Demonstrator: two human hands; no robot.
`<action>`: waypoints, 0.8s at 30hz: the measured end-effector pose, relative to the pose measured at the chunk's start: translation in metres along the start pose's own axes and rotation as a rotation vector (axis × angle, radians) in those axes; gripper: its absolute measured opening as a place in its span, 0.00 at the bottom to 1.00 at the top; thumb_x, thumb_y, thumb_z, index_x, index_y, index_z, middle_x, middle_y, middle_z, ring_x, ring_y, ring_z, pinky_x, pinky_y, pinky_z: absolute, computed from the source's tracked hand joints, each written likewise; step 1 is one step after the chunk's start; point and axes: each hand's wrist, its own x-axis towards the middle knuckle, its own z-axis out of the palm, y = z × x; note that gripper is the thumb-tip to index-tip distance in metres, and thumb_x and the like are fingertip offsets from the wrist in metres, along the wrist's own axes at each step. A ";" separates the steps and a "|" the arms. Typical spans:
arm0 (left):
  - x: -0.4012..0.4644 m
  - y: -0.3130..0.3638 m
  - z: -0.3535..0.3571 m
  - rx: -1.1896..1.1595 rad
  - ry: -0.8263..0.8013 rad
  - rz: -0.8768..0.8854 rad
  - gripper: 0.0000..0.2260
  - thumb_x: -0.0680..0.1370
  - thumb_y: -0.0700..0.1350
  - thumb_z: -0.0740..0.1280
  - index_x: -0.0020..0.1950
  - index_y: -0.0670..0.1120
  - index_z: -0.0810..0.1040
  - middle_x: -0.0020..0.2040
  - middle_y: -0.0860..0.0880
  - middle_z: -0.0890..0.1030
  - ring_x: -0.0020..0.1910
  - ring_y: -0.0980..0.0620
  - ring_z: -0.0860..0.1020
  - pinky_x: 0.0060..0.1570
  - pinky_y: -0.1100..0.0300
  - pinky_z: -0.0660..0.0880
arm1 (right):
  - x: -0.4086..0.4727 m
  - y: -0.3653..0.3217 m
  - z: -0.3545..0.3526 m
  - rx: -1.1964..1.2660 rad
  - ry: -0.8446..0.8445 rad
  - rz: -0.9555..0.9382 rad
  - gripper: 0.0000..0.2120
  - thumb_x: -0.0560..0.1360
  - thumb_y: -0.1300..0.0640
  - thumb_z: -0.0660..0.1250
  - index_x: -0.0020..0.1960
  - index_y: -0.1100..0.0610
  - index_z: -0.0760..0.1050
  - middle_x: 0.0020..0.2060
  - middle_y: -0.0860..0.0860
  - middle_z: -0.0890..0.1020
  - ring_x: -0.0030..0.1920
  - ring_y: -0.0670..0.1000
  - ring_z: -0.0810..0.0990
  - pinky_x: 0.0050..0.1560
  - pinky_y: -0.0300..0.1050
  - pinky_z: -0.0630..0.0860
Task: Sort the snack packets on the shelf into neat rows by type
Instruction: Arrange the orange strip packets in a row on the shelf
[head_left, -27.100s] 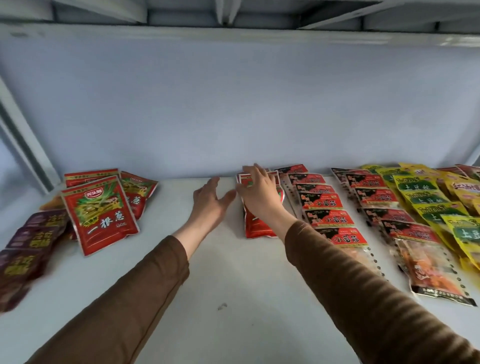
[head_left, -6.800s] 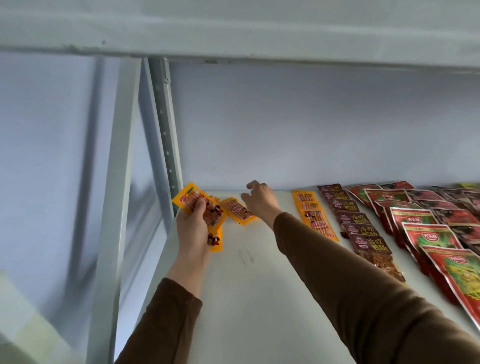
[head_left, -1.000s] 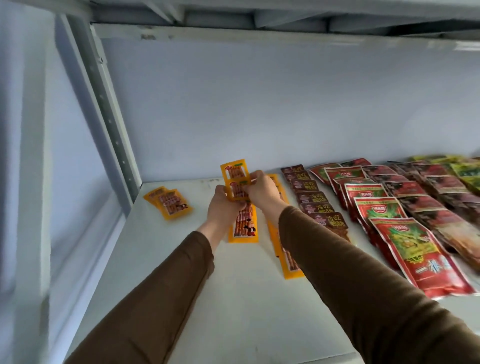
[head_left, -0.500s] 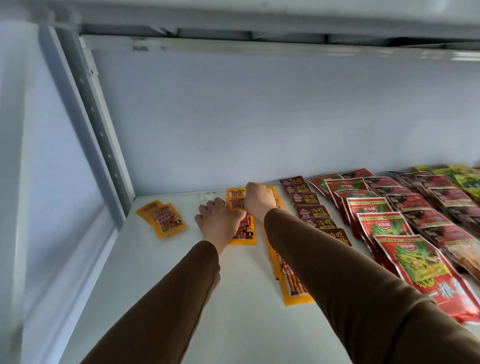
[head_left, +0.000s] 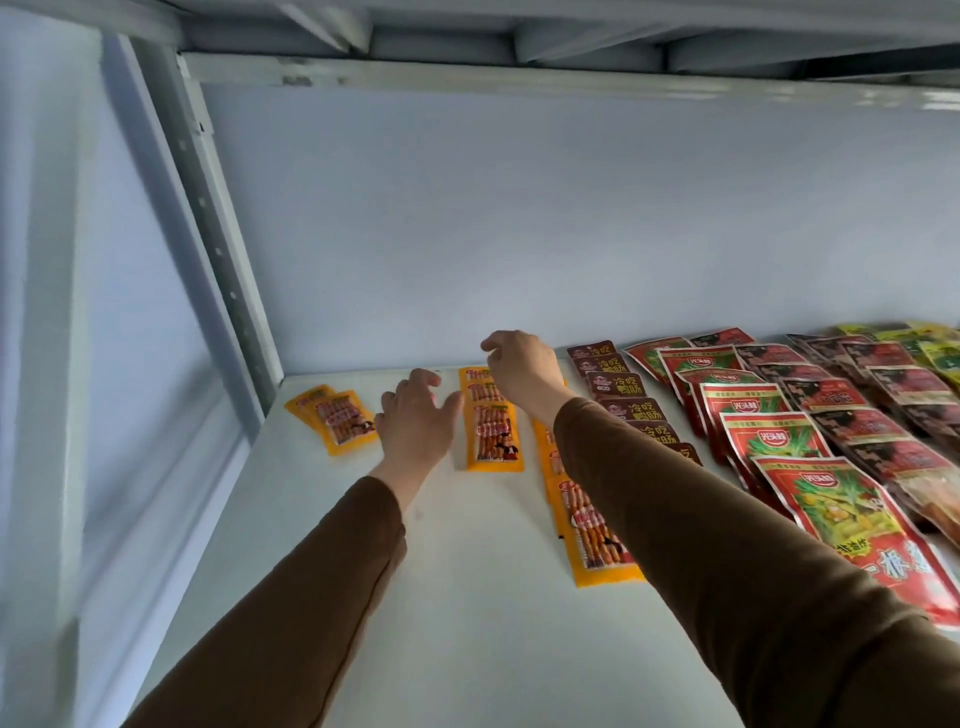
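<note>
Both hands, left hand (head_left: 415, 415) and right hand (head_left: 519, 364), hover empty over orange packets (head_left: 492, 431).

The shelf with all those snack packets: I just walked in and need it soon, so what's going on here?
A person in brown sleeves is sorting flat foil snack packets into rows on the white metal shelf. Both hands are empty: the left hand hovers open beside the short row of orange sausage packets, the right hand above it. A small loose pile of orange packets lies near the corner. Dark brown packets and red packets sit in rows.
</note>
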 end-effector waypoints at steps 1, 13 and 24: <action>-0.003 -0.006 -0.011 -0.034 0.037 0.003 0.14 0.80 0.55 0.66 0.62 0.50 0.75 0.58 0.49 0.80 0.63 0.44 0.73 0.61 0.49 0.69 | -0.003 -0.006 0.000 0.091 0.010 -0.027 0.17 0.80 0.60 0.59 0.64 0.52 0.79 0.60 0.52 0.83 0.59 0.55 0.80 0.58 0.47 0.77; -0.047 -0.082 -0.110 -0.509 0.388 -0.145 0.05 0.77 0.42 0.70 0.52 0.49 0.79 0.51 0.51 0.81 0.55 0.45 0.79 0.60 0.49 0.74 | -0.038 -0.111 0.102 0.011 -0.258 -0.115 0.28 0.79 0.44 0.63 0.71 0.62 0.68 0.67 0.62 0.73 0.68 0.63 0.71 0.66 0.52 0.67; -0.052 -0.089 -0.112 -0.965 0.226 -0.364 0.21 0.79 0.47 0.71 0.69 0.48 0.69 0.55 0.49 0.82 0.54 0.52 0.81 0.54 0.59 0.75 | -0.055 -0.113 0.101 0.603 -0.347 0.001 0.04 0.81 0.56 0.62 0.47 0.55 0.72 0.39 0.52 0.78 0.40 0.53 0.75 0.35 0.44 0.70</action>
